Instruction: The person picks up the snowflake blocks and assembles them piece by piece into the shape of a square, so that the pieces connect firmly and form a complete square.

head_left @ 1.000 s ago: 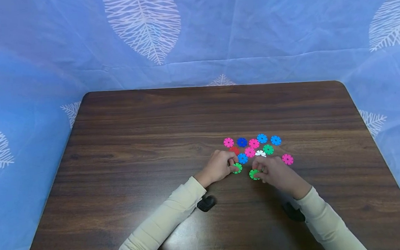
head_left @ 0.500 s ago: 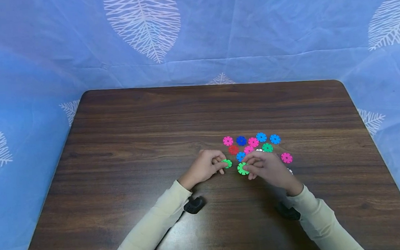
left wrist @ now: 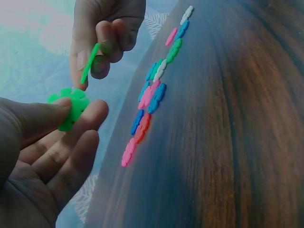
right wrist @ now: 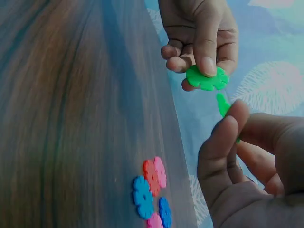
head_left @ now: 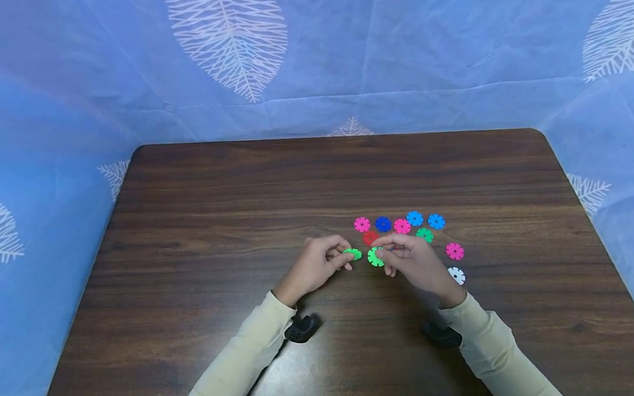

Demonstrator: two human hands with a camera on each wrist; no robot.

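Note:
Between the thumb and fingers of my left hand [head_left: 315, 261] is a bright green notched plastic disc [left wrist: 80, 105], flower-shaped at the rim. My right hand [head_left: 419, 264] pinches a second green notched disc [right wrist: 222, 105] of the same kind. Both discs are off the table, edge to edge and nearly at right angles in the wrist views. A very small gap seems to separate them in the right wrist view. On the table just beyond the hands lies a red notched disc [head_left: 370, 238], partly covered by the right hand's fingers in the head view.
Several more discs lie flat on the brown wooden table [head_left: 215, 228]: pink [head_left: 361, 224], dark blue [head_left: 383, 224], light blue [head_left: 436, 221] and dark green [head_left: 424, 234]. A white disc [head_left: 457, 275] sits beside the right wrist. Blue leaf-patterned cloth [head_left: 422, 52] hangs behind the table.
Both hands have lifted their green discs and moved left, the right hand following toward the left one. The two discs are closer together. A white disc by the right wrist has come into view.

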